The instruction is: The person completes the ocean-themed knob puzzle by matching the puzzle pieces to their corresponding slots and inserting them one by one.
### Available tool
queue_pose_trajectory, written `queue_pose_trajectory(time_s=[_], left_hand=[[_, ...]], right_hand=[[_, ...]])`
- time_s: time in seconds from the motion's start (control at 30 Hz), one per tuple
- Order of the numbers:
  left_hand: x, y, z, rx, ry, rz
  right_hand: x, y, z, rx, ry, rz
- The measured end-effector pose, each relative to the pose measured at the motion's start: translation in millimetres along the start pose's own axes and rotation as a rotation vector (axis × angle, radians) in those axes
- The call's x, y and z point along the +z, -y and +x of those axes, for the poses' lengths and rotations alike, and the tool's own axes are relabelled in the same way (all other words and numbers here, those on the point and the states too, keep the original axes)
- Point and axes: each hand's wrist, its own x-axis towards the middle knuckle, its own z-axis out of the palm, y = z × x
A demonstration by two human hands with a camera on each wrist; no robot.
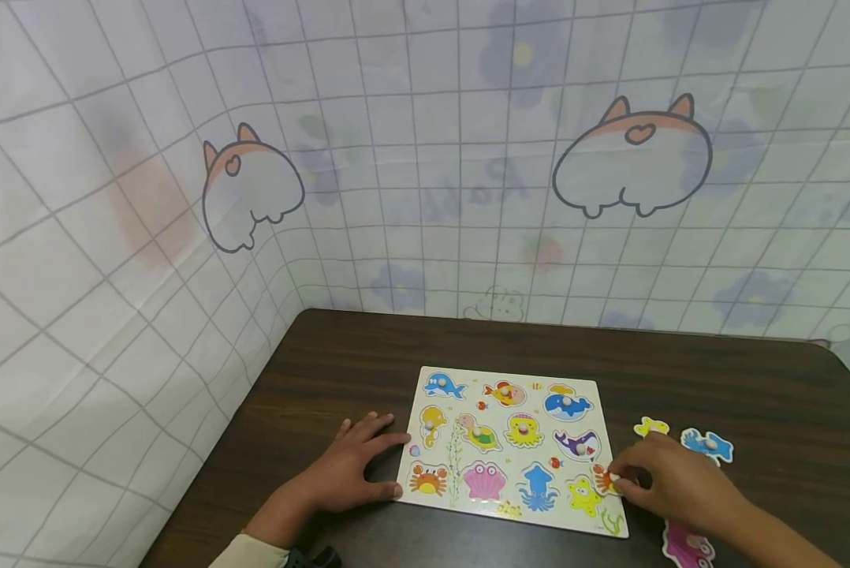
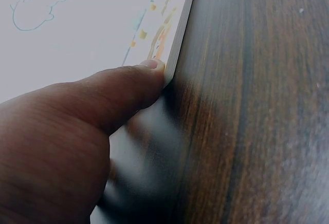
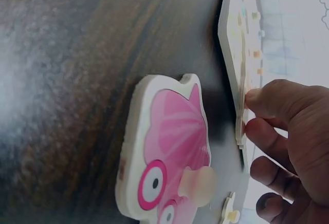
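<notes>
A white wooden puzzle board (image 1: 460, 379) printed with sea animals lies on the table. At its left edge my left hand (image 1: 357, 465) rests with fingers spread, the thumb (image 2: 128, 82) touching the board's near corner. My right hand (image 1: 673, 477) pinches the knob of an orange crab puzzle piece (image 1: 602, 480) with thumb and forefinger. The crab piece is over the board's right edge, beside the yellow starfish picture (image 1: 584, 496). In the right wrist view the fingers (image 3: 272, 100) hide much of the piece. Knobbed pieces, such as the octopus (image 1: 523, 440), sit in the upper rows.
Right of the board lie a yellow piece (image 1: 650, 427), a blue squid piece (image 1: 707, 445) and a pink shell piece (image 3: 175, 126) with a round knob. The dark wooden table (image 1: 354, 347) ends at a gridded cloth (image 1: 432, 260) at the back and left.
</notes>
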Motion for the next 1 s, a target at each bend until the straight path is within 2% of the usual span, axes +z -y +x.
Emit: queue_pose_trajectory(time_s=[0.23, 0.53, 0.7, 1.0], left_hand=[[-1.1, -1.2, -0.8, -0.006, 0.0, -0.003], [-0.9, -1.2, -0.1, -0.007, 0.003, -0.002], [-1.6, -2.0, 0.0, -0.014, 0.002, 0.006], [-1.8, -3.4, -0.1, -0.019, 0.009, 0.005]], right_hand=[[2.1, -1.0, 0.9, -0.088, -0.059, 0.035], [-0.1, 1.4, 1.2, -0.116, -0.084, 0.053], [-4.1, 8.7, 4.6, -0.161, -0.12, 0.046], [-10.1, 26.1, 16.2, -0.148, -0.083, 0.04]])
